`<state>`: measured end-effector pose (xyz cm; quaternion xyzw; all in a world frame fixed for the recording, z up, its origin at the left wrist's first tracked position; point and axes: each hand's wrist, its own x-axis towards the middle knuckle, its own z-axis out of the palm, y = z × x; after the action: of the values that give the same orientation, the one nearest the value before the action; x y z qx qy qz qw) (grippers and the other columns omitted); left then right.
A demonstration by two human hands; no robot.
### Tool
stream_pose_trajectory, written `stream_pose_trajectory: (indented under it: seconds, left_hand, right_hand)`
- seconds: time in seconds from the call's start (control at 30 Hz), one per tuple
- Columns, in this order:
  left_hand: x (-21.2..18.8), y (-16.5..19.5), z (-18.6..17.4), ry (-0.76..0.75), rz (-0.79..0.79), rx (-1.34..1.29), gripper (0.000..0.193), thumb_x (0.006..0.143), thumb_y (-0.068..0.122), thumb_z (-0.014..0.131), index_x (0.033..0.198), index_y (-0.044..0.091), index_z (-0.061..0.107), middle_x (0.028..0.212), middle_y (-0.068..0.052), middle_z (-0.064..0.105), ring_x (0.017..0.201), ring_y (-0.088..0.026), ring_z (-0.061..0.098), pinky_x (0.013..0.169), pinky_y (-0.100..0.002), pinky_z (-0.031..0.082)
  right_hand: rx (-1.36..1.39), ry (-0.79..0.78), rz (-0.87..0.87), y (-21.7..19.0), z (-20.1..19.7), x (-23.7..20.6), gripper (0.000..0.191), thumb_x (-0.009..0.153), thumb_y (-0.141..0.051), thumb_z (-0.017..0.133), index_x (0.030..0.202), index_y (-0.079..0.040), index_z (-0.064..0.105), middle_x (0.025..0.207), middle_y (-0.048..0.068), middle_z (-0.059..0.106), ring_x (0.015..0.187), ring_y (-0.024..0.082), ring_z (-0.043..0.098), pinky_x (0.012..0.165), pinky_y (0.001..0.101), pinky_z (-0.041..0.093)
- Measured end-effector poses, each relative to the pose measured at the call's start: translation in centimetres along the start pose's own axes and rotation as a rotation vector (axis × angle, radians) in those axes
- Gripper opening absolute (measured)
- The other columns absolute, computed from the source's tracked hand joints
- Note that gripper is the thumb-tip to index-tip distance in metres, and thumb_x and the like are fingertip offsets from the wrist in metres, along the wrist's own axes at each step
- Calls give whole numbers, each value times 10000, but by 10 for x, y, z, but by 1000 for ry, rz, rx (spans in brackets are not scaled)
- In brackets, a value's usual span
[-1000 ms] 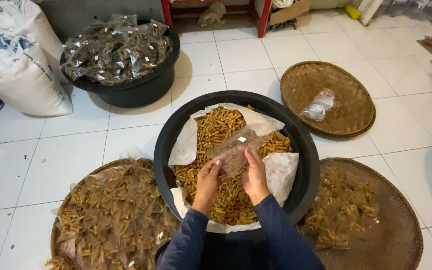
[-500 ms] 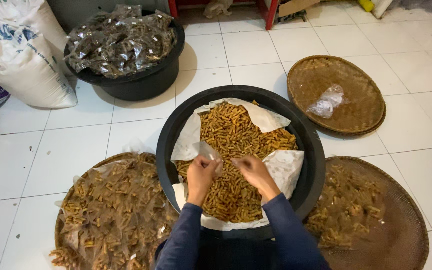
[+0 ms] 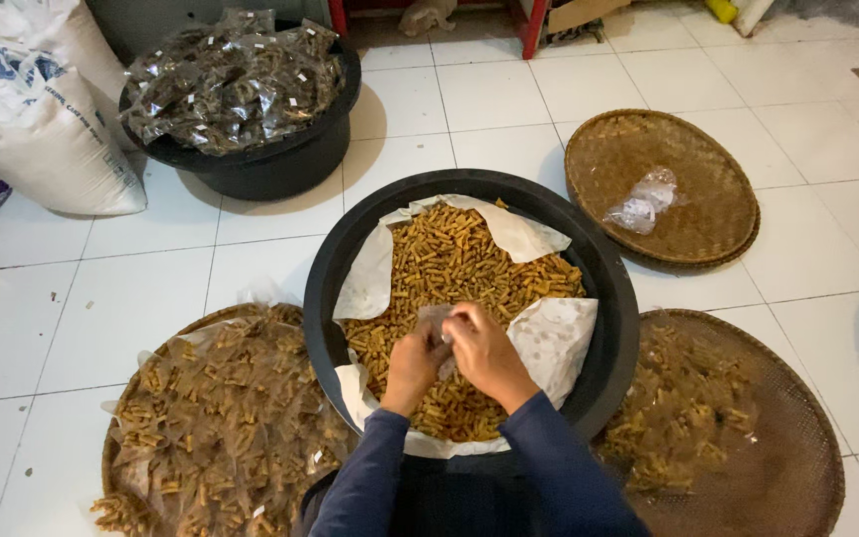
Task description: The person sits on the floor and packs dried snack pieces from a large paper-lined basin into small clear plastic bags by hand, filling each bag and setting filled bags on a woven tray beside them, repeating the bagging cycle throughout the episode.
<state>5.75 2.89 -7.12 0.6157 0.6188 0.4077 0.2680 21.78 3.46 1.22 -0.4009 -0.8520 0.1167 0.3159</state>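
Both hands pinch one small clear bag [image 3: 436,323] between them, fingers closed on its top edge, over the snacks [image 3: 454,273] at the centre of the frame. How much the bag holds is hard to make out; it is mostly covered by the fingers.

Largest to smallest: the white tiled floor [image 3: 72,308] fills the frame. At lower right a woven tray [image 3: 797,467] is cut off by the bottom edge, with filled bags heaped on its left part. At lower left a second tray [image 3: 221,423], also cut off, is almost wholly covered by filled bags, so only a strip of rim shows. In the centre stands the black tub [image 3: 618,328], lined with white paper [image 3: 554,338] and holding the fried stick snacks; its near rim is hidden behind the arms. At upper left a white sack [image 3: 37,129] runs out of frame. Beside it a smaller black tub [image 3: 270,164] is piled with sealed packets. At upper right a third tray [image 3: 688,189] carries a crumpled bit of plastic [image 3: 643,202].

Left hand [image 3: 412,363] and right hand [image 3: 484,348] meet thumb to thumb, knuckles up, wrists bent down into the tub. Blue sleeves [image 3: 549,467] rise from the bottom edge, elbows out of sight.
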Motion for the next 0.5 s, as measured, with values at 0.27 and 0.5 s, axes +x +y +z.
stream_pose_trajectory:
  seconds: [0.27,0.5]
  left_hand:
    - [3,9,-17,-214,-197,-92,341,785,269,857,806,15,630,626,-115,646,512,-222,636,533,-371,510]
    - [7,-2,-24,-239,-306,-376,216,971,225,663,884,28,637,662,-93,633,537,-182,627,476,-346,518]
  right_hand:
    - [-158,-16,-151,13,2,-8,283,857,-40,676,1133,-100,695,1291,157,594,1223,376,572,1032,498,458]
    - [-155,-117,-11,17,-5,-9,348,852,-14,644,1194,-52,697,1319,176,580,1220,379,562,1022,482,459]
